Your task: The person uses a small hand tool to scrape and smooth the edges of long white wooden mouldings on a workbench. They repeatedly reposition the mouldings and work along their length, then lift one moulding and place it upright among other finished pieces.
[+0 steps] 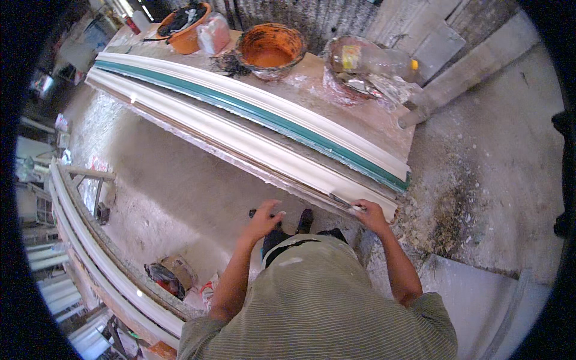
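Note:
My right hand [373, 216] is closed around a slim, dark, spatula-like tool [342, 200]. Its blade lies along the front edge of a long white plaster moulding [252, 147], close to the moulding's right end. My left hand [264, 222] hangs in front of the bench over the floor, fingers apart and holding nothing. Behind the white moulding runs a long green strip [258, 114], with another white ribbed length [264, 96] along its far side.
An orange bowl [270, 53], an orange basin [187, 36] and a tub [348, 84] with a clear plastic bottle [384, 62] stand at the bench's back. A post [468, 69] leans at right. More white mouldings [114, 267] lie at left, near a debris-filled box [177, 273].

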{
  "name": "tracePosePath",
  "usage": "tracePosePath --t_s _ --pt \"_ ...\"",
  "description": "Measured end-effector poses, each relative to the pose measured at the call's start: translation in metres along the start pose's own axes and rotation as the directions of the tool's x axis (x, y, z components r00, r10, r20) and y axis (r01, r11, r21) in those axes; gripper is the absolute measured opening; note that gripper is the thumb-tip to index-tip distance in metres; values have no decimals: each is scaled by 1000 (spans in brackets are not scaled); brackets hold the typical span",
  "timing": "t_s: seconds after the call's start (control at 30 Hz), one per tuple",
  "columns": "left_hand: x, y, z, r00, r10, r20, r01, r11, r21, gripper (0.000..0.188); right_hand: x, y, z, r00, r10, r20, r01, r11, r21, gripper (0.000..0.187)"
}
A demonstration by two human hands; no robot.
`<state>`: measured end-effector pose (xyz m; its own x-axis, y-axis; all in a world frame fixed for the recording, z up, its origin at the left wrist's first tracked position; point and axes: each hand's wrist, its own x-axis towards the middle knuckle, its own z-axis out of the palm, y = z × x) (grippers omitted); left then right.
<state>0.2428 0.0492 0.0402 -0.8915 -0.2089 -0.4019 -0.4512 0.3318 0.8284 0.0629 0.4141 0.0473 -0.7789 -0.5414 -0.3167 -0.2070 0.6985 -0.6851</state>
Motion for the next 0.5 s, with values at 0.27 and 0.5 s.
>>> tracePosePath --t_s 0.27,0.5 --pt "-5 -3 9 986 155 -56 -156 987 -24 44 104 -136 86 978 -207 8 207 976 -68 31" --pt "17 -11 -9 980 150 -133 -162 983 -83 50 198 -243 170 939 -341 -43 331 932 -147 34"
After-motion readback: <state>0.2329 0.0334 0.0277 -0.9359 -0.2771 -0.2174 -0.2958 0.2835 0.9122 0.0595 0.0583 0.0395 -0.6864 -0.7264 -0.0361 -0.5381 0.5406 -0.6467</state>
